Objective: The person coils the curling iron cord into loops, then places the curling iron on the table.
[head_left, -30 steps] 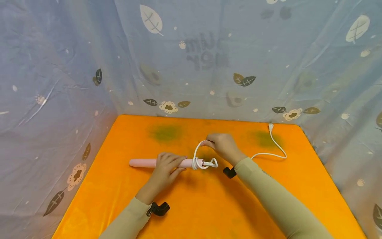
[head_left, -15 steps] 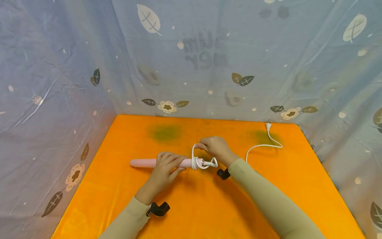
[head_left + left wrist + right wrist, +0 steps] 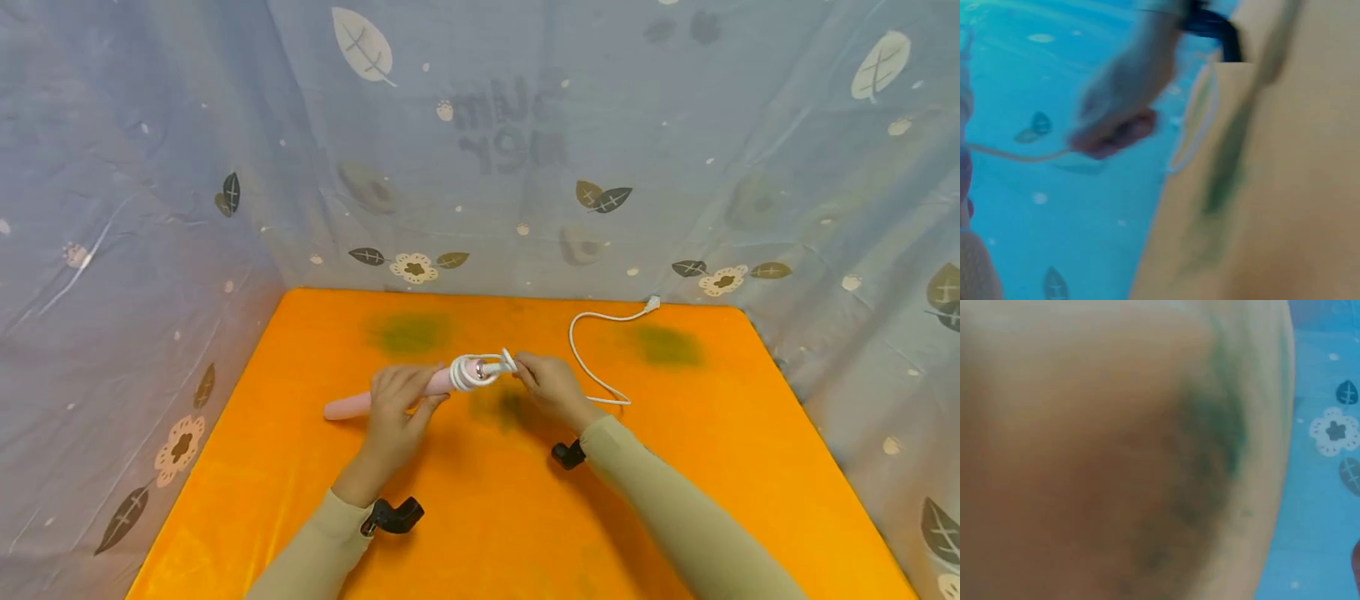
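In the head view, my left hand (image 3: 393, 408) grips a slim pink hair straightener (image 3: 348, 407) around its body, its right end tilted up from the orange table. Several turns of white power cord (image 3: 459, 373) are wound around that right end. Just past it, my right hand (image 3: 553, 388) pinches the cord between thumb and fingers. The left wrist view shows the cord (image 3: 1019, 156) drawn across to my blurred right hand (image 3: 1116, 115). In the right wrist view, the work of my right hand is out of sight.
The loose cord curves over the table (image 3: 480, 517) behind my right hand to a white plug (image 3: 652, 303) at the back edge. A patterned curtain (image 3: 495, 217) encloses the back and sides. A black wrist mount (image 3: 397, 517) sits on each sleeve.
The straightener's corded end has lifted and shifted left with my left hand. My right hand has brought the cord around beside that end. The loose cord and plug have been dragged left.
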Motion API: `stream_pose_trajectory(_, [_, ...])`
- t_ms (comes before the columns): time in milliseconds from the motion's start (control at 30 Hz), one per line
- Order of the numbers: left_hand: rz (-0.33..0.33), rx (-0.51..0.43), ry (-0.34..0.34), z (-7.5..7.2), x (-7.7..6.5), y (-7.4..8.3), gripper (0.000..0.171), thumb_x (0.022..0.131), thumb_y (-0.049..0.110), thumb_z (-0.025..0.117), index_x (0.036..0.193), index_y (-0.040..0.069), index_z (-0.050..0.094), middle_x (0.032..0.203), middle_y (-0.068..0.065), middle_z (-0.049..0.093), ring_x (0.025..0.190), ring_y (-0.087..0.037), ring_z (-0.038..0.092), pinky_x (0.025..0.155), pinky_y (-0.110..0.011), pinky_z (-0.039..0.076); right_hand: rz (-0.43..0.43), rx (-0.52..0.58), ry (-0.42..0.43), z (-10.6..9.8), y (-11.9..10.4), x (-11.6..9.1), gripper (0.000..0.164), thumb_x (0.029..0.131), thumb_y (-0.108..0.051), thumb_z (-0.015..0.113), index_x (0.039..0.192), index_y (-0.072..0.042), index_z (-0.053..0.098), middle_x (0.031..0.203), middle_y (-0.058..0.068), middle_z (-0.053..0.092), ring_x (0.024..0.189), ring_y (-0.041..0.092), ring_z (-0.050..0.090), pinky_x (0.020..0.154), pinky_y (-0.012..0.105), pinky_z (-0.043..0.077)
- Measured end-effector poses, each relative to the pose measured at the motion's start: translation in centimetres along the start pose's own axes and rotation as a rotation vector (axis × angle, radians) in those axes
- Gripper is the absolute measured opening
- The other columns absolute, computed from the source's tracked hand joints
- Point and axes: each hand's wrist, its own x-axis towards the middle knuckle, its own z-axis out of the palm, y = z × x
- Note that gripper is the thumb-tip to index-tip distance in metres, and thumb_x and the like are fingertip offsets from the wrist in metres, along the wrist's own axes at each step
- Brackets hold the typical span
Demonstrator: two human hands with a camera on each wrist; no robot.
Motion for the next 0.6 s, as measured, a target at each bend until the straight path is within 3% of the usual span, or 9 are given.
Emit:
stream_pose_trajectory(100, [-0.072,-0.017,0.083,-0.3,0.9,-0.3,0.047,0.072,0.002,0.081,0.118,0.007,0.070,0.110,-0.006,0.068,0.096,-0.029,0.055,0.086,-0.046,0.029,-0.018,-0.038,0.025,1.0,-0.2,-0.9,0.013,0.100,-0.023,0.054,0.099,-0.014,0.064,0.086,0.000,0.070,0.062,0.013,0.059,0.056,0.032,0.047])
stream_pose_trajectory(267, [-0.135,0.021,0.107,-0.1,1.9,-0.6,0.045,0.075,0.004,0.082,0.118,0.007,0.070,0.110,-0.006,0.069,0.097,-0.027,0.055,0.087,-0.045,0.029,-0.075,-0.085,0.010,2.0,-2.1,-2.2,0.009,0.097,-0.022,0.061,0.102,-0.019,0.067,0.095,-0.005,0.073,0.071,0.016,0.067,0.058,0.036,0.052])
stream_pose_trajectory(433, [-0.171,0.070,0.102,0.6,2.5,-0.8,0.043,0.077,0.010,0.082,0.118,0.007,0.070,0.111,-0.007,0.069,0.097,-0.027,0.056,0.088,-0.045,0.030,-0.161,-0.129,0.038,2.3,-3.8,-3.3,0.007,0.093,-0.026,0.067,0.087,-0.022,0.066,0.076,-0.011,0.068,0.062,0.007,0.062,0.056,0.029,0.050])
stream_pose_trajectory(600, [-0.173,0.109,0.083,1.2,2.7,-1.3,0.044,0.076,0.009,0.082,0.118,0.006,0.070,0.110,-0.008,0.069,0.095,-0.028,0.056,0.088,-0.047,0.030,-0.287,-0.217,0.102,1.7,-5.0,-4.2,0.023,0.089,-0.027,0.071,0.075,-0.021,0.053,0.055,-0.010,0.046,0.047,0.006,0.049,0.043,0.027,0.042])
